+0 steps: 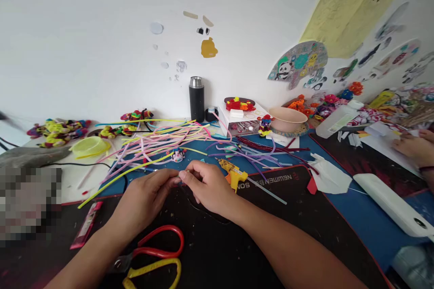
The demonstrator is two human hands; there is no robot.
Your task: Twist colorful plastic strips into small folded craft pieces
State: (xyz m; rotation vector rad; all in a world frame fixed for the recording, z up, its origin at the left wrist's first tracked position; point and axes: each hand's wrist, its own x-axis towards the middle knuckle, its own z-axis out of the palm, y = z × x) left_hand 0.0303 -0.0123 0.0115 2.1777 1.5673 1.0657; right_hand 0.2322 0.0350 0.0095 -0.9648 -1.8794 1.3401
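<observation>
My left hand and my right hand meet fingertip to fingertip over the black desk mat. Both are closed in a pinch at the same spot; a tiny bluish bit shows between the fingers, too small to name. Just behind the right hand lies a yellow hot glue gun with a clear glue stick at its back. Scissors with red and yellow handles rest below my hands. Beyond the fingertips sits a small pipe-cleaner figure.
Pink and yellow pipe cleaners spread behind my hands, with purple ones further right. A black flask and beige bowl stand near the wall. At far right, another person's hands work beside a long white device.
</observation>
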